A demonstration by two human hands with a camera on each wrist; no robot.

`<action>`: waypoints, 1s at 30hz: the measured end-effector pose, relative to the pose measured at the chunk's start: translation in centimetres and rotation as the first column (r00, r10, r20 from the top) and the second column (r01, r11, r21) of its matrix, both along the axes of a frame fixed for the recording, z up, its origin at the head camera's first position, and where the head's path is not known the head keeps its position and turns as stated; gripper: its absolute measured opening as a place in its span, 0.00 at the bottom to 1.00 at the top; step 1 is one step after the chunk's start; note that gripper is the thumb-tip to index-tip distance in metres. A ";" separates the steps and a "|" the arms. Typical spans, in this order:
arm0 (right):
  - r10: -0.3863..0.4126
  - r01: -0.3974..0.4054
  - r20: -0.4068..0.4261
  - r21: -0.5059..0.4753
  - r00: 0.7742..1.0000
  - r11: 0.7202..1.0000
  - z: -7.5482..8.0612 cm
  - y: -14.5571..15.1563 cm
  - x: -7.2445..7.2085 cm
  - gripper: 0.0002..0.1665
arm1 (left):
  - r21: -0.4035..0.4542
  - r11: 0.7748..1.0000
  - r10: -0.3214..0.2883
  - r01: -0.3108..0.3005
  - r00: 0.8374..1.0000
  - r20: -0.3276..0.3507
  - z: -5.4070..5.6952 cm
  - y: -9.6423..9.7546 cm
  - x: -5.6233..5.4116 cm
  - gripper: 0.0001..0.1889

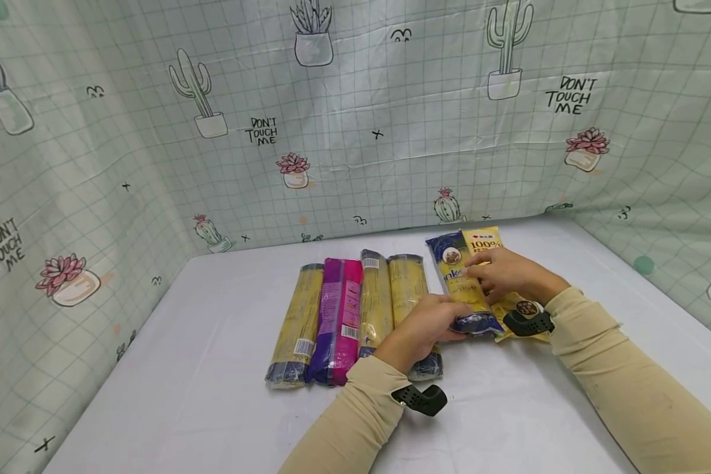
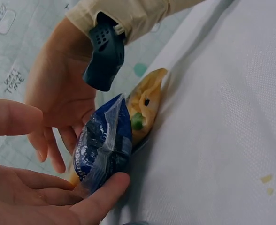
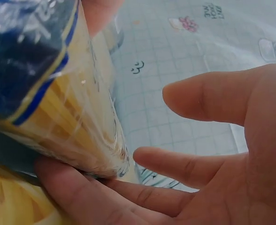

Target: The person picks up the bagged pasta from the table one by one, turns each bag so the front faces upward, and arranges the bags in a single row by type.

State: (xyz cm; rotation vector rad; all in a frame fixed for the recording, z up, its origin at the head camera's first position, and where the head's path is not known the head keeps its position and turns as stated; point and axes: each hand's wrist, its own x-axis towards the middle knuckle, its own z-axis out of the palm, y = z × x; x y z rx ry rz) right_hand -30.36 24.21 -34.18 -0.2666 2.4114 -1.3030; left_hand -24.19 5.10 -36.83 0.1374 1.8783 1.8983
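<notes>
A blue-and-yellow pasta pack [image 1: 469,293] lies at the right of the table between both hands. My left hand [image 1: 422,324] is at its near end; in the left wrist view, straight fingers touch the blue wrapper end [image 2: 105,140] while the thumb stays apart. Along the pack's right side is my right hand [image 1: 508,273], its fingers loosely extended. Pasta strands show through the clear film [image 3: 67,112] in the right wrist view, with fingertips against the pack's underside. A yellow pack [image 1: 484,237] lies right beside it, partly hidden by the right hand.
To the left, a row holds a yellow pack [image 1: 296,322], a pink-and-purple pack [image 1: 339,316] and two more yellow packs [image 1: 376,296] [image 1: 407,283]. My left hand and forearm partly cover the rightmost. A patterned curtain [image 1: 355,131] surrounds the white table [image 1: 213,368].
</notes>
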 end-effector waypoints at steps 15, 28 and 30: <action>-0.052 0.053 -0.028 0.058 0.998 0.997 -0.2 -0.4 0.0 0.32 | -0.245 0.969 -0.055 0.032 0.995 -0.089 0.4 -0.1 0.4 0.16; -0.084 0.086 -0.050 0.054 0.995 0.995 -0.5 -0.4 -0.2 0.33 | -0.418 0.907 -0.164 0.052 0.958 -0.237 1.2 -1.0 0.4 0.23; -0.094 0.099 -0.066 0.069 0.993 0.993 -0.6 -0.4 -0.3 0.33 | -0.418 0.907 -0.177 0.050 0.946 -0.270 1.4 -1.3 0.3 0.22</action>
